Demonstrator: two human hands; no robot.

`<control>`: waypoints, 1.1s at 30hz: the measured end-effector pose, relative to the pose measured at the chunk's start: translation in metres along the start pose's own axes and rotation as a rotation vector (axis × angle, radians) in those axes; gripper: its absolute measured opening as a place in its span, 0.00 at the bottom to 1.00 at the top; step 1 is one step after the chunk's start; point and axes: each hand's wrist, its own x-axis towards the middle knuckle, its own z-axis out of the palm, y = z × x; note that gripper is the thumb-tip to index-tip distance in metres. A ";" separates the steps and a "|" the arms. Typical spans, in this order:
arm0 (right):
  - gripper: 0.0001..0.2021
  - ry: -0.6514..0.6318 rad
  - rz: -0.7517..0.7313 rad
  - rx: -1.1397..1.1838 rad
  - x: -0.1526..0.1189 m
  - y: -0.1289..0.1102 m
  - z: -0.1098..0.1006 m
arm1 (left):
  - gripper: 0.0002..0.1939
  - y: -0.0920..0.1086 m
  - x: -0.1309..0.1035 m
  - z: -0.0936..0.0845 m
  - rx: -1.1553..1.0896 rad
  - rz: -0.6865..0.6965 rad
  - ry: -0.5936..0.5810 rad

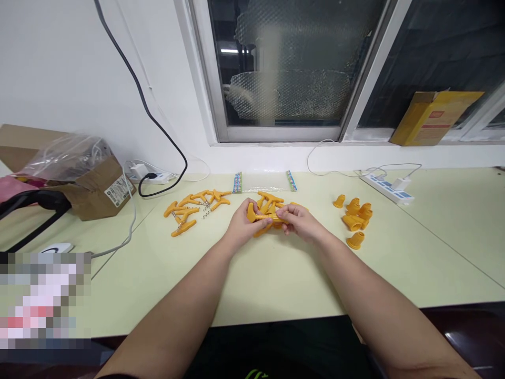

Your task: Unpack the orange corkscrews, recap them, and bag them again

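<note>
My left hand (242, 222) is closed on the yellow T-handle (251, 212) of a corkscrew, which lies sideways. At its other end my right hand (299, 222) pinches a yellow sleeve (275, 218) around the screw. Behind and under my hands is a pile of yellow corkscrew pieces (270, 198), partly hidden. To the left lie several yellow handles with metal spirals (183, 227). Several yellow cone-shaped sleeves (355, 240) stand or lie to the right.
A clear plastic bag (265, 182) lies behind the pile. A cardboard box (97, 197) sits at the left, power strips (389, 188) near the wall, and a yellow carton (432, 118) on the windowsill. A black cable (148, 108) hangs at the left.
</note>
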 end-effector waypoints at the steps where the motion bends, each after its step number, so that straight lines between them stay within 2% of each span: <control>1: 0.15 -0.016 0.131 0.063 -0.001 -0.003 0.001 | 0.23 0.001 -0.002 0.000 0.094 0.085 -0.008; 3: 0.14 -0.049 0.349 0.122 -0.003 -0.008 0.002 | 0.18 0.002 -0.005 0.002 0.214 0.204 -0.043; 5: 0.14 -0.065 0.429 0.134 -0.005 -0.011 0.001 | 0.15 0.002 -0.007 0.004 0.238 0.242 -0.074; 7: 0.14 -0.066 0.357 0.153 -0.006 -0.013 -0.001 | 0.17 0.001 -0.006 0.004 0.217 0.242 -0.081; 9: 0.14 -0.026 0.224 0.200 -0.004 -0.013 -0.008 | 0.23 -0.001 -0.001 -0.005 0.235 0.264 -0.036; 10: 0.14 0.024 0.158 0.222 -0.003 -0.011 -0.013 | 0.26 -0.003 0.003 -0.012 0.283 0.281 0.019; 12: 0.14 0.200 0.050 0.221 0.003 -0.007 -0.028 | 0.25 -0.008 0.011 -0.033 0.466 0.282 0.218; 14: 0.15 0.431 -0.016 0.091 0.008 0.000 -0.046 | 0.20 -0.015 0.020 -0.057 0.718 0.172 0.416; 15: 0.16 0.529 -0.021 -0.026 0.011 0.004 -0.055 | 0.17 -0.019 0.023 -0.068 0.825 0.073 0.473; 17: 0.18 0.644 0.015 -0.240 0.014 0.013 -0.071 | 0.15 -0.026 0.028 -0.086 0.951 -0.141 0.521; 19: 0.19 0.679 0.056 -0.353 0.014 0.019 -0.081 | 0.15 -0.031 0.030 -0.095 0.989 -0.240 0.530; 22: 0.17 0.588 -0.003 -0.409 0.012 0.022 -0.083 | 0.15 -0.035 0.031 -0.098 1.004 -0.276 0.515; 24: 0.16 0.485 -0.123 -0.434 0.010 0.019 -0.079 | 0.15 -0.036 0.032 -0.096 1.015 -0.297 0.495; 26: 0.16 0.473 -0.262 -0.445 0.009 0.013 -0.075 | 0.15 -0.037 0.033 -0.096 1.025 -0.321 0.473; 29: 0.13 0.610 -0.360 -0.499 0.007 0.004 -0.077 | 0.15 -0.040 0.035 -0.098 1.050 -0.345 0.455; 33: 0.09 0.824 -0.247 -0.777 -0.001 -0.003 -0.091 | 0.12 -0.045 0.037 -0.100 1.068 -0.321 0.484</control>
